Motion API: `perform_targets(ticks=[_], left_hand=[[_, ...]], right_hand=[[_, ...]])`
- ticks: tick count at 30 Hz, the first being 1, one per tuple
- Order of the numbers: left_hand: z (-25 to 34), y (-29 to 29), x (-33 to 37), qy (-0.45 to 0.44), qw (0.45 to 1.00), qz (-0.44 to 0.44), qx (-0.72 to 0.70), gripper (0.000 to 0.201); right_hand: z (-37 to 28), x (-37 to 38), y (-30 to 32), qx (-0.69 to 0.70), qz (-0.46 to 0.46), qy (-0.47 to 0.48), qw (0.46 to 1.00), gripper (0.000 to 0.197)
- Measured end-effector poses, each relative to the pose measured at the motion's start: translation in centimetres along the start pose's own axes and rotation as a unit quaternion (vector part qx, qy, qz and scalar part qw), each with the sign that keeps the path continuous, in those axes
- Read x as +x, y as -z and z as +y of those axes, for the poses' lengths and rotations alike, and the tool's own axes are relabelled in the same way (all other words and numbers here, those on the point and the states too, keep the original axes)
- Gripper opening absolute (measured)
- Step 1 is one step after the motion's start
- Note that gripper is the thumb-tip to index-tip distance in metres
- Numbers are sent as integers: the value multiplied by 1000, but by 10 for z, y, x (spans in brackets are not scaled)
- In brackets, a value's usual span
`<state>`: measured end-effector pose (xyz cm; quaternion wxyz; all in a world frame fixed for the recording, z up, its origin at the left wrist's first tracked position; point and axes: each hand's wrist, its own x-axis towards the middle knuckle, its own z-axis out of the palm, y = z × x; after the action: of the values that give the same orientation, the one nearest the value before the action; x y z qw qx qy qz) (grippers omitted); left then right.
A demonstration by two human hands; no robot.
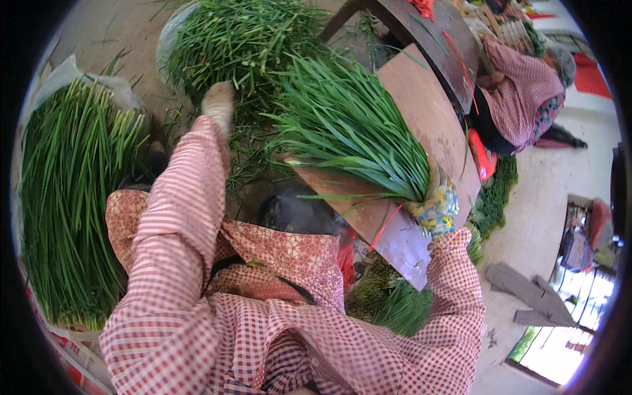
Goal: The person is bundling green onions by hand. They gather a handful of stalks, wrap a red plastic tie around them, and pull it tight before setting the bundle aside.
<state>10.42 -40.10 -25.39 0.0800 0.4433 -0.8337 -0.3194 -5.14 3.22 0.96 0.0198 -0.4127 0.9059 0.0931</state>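
My right hand (440,203), in a patterned yellow and blue glove, is closed around the stem end of a bunch of long green chives (359,128). Their leaf tips fan out to the left, over a slanted flat board (428,99). Farther left, my left hand (218,104) reaches forward to the near edge of a big heap of loose green chives (247,39). It is blurred and its fingers are hidden, so whether it grips any stems I cannot tell. A red tie strip (384,228) lies on the near part of the board.
At left stands a big pale bag (125,92) packed with chives (72,191). A dark bench (431,43) with red ties is beyond the board. A person in a checked top (520,92) bends at the far right. More green bundles (405,308) lie below the board; scraps litter the floor.
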Motion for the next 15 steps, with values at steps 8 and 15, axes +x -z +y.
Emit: perform_targets(ticks=[8, 15], left_hand=[[114, 117, -134, -363, 917, -139, -95, 25], [70, 96, -108, -303, 942, -143, -37, 20]], right_hand=[[4, -10, 29, 74, -72, -45, 994, 99], [-21, 16, 22, 120, -63, -49, 990, 90]])
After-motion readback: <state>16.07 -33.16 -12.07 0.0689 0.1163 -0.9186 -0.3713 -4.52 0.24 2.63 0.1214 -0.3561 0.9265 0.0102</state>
